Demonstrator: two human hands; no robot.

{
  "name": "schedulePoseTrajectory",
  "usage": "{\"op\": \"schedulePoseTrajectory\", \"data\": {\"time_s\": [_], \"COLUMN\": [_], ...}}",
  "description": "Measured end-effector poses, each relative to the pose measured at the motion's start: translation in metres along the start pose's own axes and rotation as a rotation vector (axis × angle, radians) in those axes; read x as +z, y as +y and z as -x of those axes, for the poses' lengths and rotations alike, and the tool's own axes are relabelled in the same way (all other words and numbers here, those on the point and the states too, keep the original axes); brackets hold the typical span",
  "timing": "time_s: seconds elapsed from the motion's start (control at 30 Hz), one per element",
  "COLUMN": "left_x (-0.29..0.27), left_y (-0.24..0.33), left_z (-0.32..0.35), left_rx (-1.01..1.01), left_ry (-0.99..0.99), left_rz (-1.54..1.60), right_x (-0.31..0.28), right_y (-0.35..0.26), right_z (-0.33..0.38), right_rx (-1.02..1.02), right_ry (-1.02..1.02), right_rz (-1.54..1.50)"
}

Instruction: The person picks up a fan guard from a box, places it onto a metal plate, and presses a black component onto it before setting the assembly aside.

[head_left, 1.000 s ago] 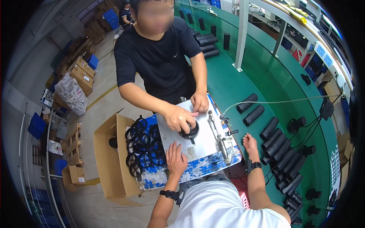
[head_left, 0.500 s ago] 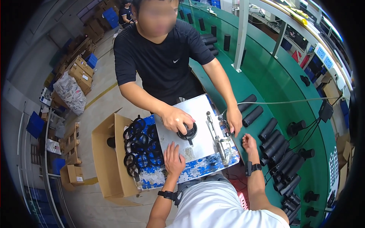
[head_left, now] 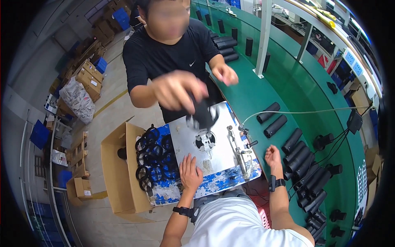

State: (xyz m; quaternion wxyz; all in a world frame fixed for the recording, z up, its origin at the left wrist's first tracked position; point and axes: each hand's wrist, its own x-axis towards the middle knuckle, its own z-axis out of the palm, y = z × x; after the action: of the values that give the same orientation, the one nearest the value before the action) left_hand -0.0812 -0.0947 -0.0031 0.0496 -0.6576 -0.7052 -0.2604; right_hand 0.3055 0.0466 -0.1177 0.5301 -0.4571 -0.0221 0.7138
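Observation:
My left hand lies flat, fingers stretched, on the near left edge of a silver metal plate. My right hand rests at the green bench's edge, fingers curled in with nothing visible in them. Across from me a co-worker's blurred hand holds a black ring-shaped plastic part above the plate. Below it the plate's round fixture is uncovered. A lever clamp is mounted on the plate's right side. The co-worker's other hand hovers over the bench, apparently holding nothing.
Several black rings lie piled on the blue, worn tabletop, beside an open cardboard box. Many black cylinders lie on the green bench. A thin hose crosses above it, and a metal post stands behind.
The co-worker has lifted the black part off the fixture, and their other hand has left the clamp and drawn back. My hands have stayed about where they were.

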Motion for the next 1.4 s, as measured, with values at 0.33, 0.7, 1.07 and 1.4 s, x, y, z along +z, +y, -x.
{"op": "schedulePoseTrajectory", "data": {"time_s": [0.33, 0.7, 1.07, 1.4], "left_x": [-0.016, -0.001, 0.02, 0.015], "left_y": [-0.025, -0.229, -0.164, -0.172], "left_z": [-0.005, 0.086, 0.065, 0.068], "left_rx": [-0.026, -0.622, -0.786, -0.706], "left_ry": [0.038, -0.411, -0.282, -0.064], "left_rz": [0.366, -0.087, -0.169, -0.216], "right_x": [-0.008, 0.0, -0.002, 0.094], "right_y": [0.017, 0.028, 0.019, -0.058], "right_z": [-0.005, -0.002, 0.013, 0.129], "right_rx": [0.018, -0.009, -0.097, -0.415], "right_ry": [0.146, 0.12, 0.159, -0.099], "right_rz": [0.185, 0.22, 0.132, 0.126]}}
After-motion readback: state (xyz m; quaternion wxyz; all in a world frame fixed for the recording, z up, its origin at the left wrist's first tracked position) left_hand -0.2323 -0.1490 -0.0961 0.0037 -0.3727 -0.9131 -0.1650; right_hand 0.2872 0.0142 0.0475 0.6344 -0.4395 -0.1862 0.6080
